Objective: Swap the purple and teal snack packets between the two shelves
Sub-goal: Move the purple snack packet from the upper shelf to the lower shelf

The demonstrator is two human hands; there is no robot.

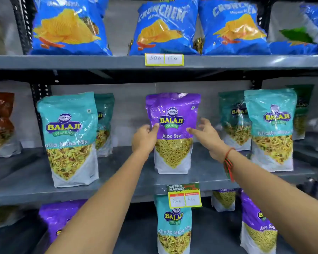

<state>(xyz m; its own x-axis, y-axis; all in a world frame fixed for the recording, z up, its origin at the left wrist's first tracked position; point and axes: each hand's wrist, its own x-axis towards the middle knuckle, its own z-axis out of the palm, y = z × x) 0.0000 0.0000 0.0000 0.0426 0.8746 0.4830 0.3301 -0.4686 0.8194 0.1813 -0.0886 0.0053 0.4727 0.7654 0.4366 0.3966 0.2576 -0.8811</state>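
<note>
A purple Aloo Sev packet (173, 114) stands upright at the centre of the middle shelf (117, 173). My left hand (144, 138) grips its left edge, thumb on the front. My right hand (207, 136) is at the packet's right side with fingers spread, the thumb tip near the front. Teal Khatta Mitha Mix packets stand on the same shelf at the left (68, 136) and right (271, 129). On the shelf below, one teal packet (173, 226) stands at the centre between purple packets on the left (57, 220) and right (255, 230).
Blue chip bags (163, 28) fill the top shelf. A price tag (184, 196) hangs from the middle shelf's front edge, over the lower teal packet's top. A red-brown packet (0, 123) stands at the far left. More teal packets stand behind the front ones.
</note>
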